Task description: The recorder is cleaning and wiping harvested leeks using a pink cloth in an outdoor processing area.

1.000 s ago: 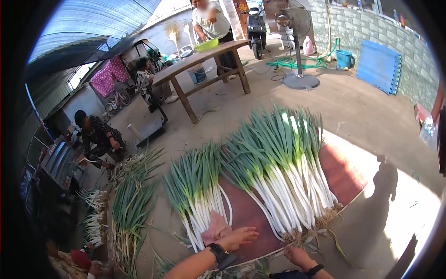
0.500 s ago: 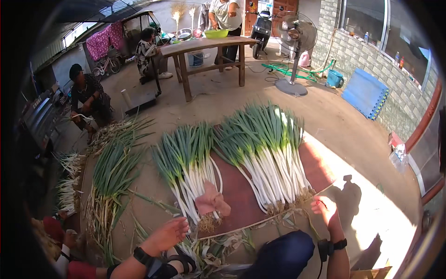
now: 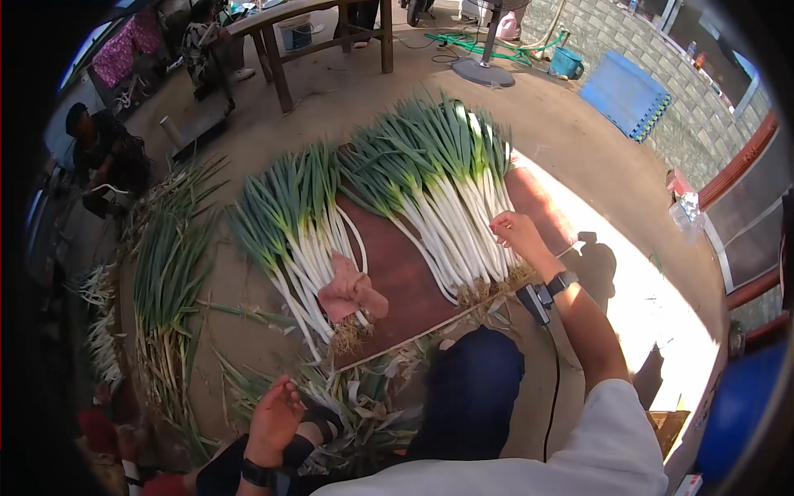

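Observation:
My right hand is over the white stalks on the right side of a large bundle of green onions. Its fingers are loosely bent and appear to hold nothing; whether they touch the stalks I cannot tell. Low and to the left, my left hand hovers by my knee, half curled, with nothing in it. A smaller green onion bundle lies left of the large one, and a crumpled pink cloth rests across its stalks near the roots. Both bundles lie on a reddish-brown board.
Untrimmed green onions are heaped at the left, and peeled leaves litter the ground by my feet. A person crouches at the far left. Beyond stand a wooden table, a fan base and folded blue mats.
My right hand has swung forward and left over the large bundle. My left hand has drawn back toward me. The view has tipped down; the bundles and the cloth lie as before.

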Tool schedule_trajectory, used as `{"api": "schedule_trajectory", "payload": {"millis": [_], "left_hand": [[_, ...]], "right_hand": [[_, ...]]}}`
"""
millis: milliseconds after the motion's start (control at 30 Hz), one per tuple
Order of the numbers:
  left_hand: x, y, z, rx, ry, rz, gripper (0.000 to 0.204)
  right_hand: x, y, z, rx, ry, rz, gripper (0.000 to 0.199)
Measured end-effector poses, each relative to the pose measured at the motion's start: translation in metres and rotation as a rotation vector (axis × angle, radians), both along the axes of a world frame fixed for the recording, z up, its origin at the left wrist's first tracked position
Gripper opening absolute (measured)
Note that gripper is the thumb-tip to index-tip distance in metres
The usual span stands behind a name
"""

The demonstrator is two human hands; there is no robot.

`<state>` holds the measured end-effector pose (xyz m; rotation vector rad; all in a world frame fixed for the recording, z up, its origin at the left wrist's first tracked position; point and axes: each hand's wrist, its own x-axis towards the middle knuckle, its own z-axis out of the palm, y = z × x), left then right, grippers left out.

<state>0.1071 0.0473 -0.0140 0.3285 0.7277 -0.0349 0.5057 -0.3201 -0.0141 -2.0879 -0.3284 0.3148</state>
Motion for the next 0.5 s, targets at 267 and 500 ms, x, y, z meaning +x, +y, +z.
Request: {"api": "schedule_trajectory", "payload": {"millis": [267,500], "left_hand": [[0.031,-0.004,-0.022,0.001,0.159,-0.004,0.021],[0.057,0.000,-0.035,0.067,0.288,0.063,0.018]], "right_hand": [[0.080,0.043,-0.153,-0.507,-0.363,-0.124,0.024],[0.096,0.051,-0.200,-0.497,-0.415,-0.190,0.028]]}}
